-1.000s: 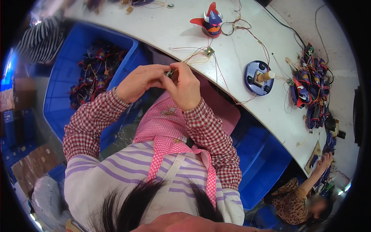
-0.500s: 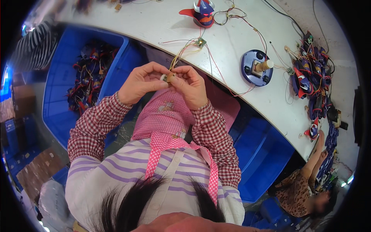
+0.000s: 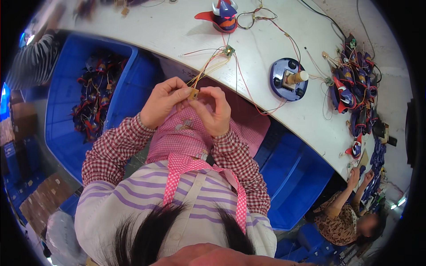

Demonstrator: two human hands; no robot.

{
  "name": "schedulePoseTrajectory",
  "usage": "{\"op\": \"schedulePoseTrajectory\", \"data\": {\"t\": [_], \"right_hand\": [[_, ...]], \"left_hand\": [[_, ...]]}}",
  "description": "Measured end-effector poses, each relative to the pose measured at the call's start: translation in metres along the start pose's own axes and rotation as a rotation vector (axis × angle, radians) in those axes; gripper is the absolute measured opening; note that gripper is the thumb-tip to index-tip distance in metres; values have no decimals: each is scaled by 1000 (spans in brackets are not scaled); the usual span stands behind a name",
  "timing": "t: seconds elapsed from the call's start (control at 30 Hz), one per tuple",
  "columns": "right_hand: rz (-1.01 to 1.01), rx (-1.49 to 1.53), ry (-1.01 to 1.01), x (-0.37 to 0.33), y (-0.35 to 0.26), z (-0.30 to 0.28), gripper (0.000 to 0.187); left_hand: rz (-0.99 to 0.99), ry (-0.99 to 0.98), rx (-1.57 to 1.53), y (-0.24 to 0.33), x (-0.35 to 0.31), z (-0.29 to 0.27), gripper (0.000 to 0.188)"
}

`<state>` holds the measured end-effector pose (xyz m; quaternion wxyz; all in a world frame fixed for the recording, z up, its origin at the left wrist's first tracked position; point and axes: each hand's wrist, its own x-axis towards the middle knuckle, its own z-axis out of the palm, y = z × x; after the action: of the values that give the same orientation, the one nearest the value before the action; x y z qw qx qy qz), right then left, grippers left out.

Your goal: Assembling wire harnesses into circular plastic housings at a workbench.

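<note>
In front of my lap, my left hand (image 3: 162,101) pinches a small tan circuit board (image 3: 194,94) between thumb and fingers. My right hand (image 3: 214,111) is curled around the board's other side, its thumb at the lower edge. Thin yellow, red and dark wires (image 3: 205,71) run from the held piece up to a small green circuit board (image 3: 229,50) with a lit spot, on the table. Behind that stands a purple, horned toy head (image 3: 225,17) with a red collar. A purple oval toy base (image 3: 289,80) with a tan cylinder on it lies to the right.
The white table (image 3: 253,40) stretches across the front. A blue bin (image 3: 126,84) with several toy heads stands at left; another blue bin (image 3: 295,177) is at right. Wired toy parts (image 3: 355,84) are heaped at the far right, near a co-worker (image 3: 339,217). Another person's striped sleeve (image 3: 35,62) shows at left.
My hands have lowered slightly and the small board has turned, its flat face now showing. My right fingers have shifted. The co-worker at right has raised their arms; the view has moved a little.
</note>
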<state>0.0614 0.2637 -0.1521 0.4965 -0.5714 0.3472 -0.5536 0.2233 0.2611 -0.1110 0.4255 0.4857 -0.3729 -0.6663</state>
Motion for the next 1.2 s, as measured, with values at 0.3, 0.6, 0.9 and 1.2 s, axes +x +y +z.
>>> {"op": "schedulePoseTrajectory", "data": {"t": [0.3, 0.6, 0.9, 1.2], "right_hand": [[-346, -539, 58, 0, -8, -9, 24], [-275, -545, 50, -2, -7, -11, 20], [-300, -533, 87, -1, -2, -10, 19], [-321, -551, 82, -3, -4, -9, 20]], "left_hand": [[76, 103, 173, -13, 4, 22, 9], [47, 152, -98, -27, 10, 31, 11], [19, 154, -193, -26, 6, 35, 6], [47, 147, -202, -24, 3, 36, 6]]}}
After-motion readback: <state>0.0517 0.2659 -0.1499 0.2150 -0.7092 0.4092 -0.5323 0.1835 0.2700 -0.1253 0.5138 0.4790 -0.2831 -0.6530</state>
